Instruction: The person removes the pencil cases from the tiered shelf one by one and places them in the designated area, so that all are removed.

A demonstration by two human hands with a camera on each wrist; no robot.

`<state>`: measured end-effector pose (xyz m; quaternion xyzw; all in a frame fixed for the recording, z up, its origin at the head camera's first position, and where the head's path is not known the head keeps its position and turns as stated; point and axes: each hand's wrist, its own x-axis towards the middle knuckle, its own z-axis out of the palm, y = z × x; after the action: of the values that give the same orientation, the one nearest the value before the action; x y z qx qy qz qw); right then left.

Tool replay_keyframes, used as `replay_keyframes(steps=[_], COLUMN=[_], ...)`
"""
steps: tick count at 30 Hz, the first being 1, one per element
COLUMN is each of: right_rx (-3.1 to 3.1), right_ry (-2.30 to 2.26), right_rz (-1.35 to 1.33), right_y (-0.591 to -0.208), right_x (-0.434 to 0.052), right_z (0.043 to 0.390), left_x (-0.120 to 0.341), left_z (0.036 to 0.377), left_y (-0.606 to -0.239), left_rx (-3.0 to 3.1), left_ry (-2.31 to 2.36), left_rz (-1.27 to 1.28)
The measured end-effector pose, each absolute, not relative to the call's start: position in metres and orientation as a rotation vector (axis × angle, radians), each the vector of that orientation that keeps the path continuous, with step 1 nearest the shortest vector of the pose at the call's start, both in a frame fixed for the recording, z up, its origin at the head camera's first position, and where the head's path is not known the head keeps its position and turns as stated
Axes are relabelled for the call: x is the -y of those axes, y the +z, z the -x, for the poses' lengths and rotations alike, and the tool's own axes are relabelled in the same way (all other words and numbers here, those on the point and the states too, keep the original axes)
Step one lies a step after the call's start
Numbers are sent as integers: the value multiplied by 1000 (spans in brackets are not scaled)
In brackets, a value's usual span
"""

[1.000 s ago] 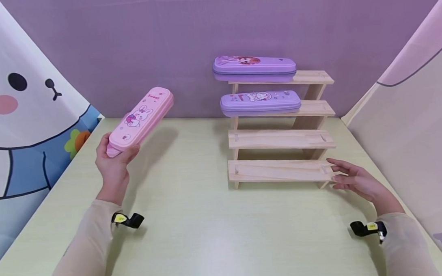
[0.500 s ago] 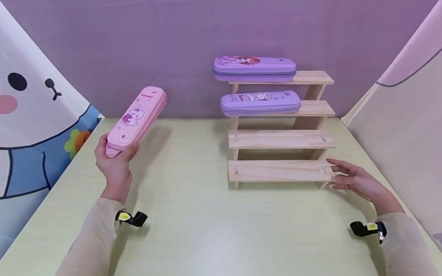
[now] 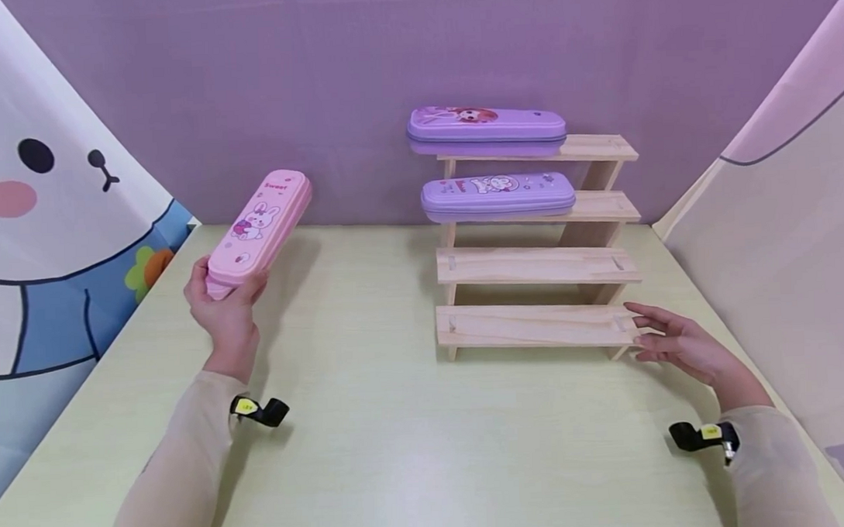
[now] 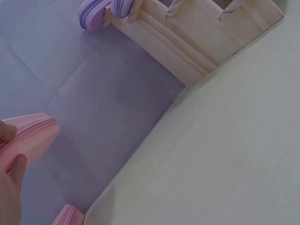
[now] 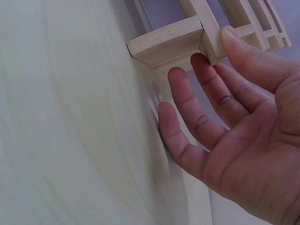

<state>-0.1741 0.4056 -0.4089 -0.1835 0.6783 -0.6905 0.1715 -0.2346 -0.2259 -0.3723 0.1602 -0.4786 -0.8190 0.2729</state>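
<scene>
Pale-green tabletop, purple backdrop: left hand [image 3: 224,305] grips pink pencil case [image 3: 259,227] aloft, well left of stepped wooden rack [image 3: 534,267]; right hand [image 3: 676,344], fingers straight, steadies rack's bottom-step end; judged mid-carry, nxt needs placing on free step.

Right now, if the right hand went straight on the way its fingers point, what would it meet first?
Probably the right end of the stepped wooden rack's lowest shelf: the right hand has straight fingers already at that corner.

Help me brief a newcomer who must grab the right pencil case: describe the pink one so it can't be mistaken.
Start at the wooden rack at the back of the table; two purple cases lie on its top shelves. Look left: the left hand grips the pink case by its near end, tilted upward. It alone is pink, with a rabbit print, and off the rack.
</scene>
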Motion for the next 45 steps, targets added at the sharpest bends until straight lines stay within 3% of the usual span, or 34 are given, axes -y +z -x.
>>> replay_keyframes(steps=[13,45], right_rx=[-1912,-1931], right_ry=[-1969,-1958], right_rz=[516,520], right_y=[-409,-409], right_x=[-405,-405], right_z=[175,174], left_x=[228,219], left_z=[251,254], left_y=[-392,-412], left_rx=[1294,1643], left_ry=[-2148,-1983], left_rz=[-509,-762])
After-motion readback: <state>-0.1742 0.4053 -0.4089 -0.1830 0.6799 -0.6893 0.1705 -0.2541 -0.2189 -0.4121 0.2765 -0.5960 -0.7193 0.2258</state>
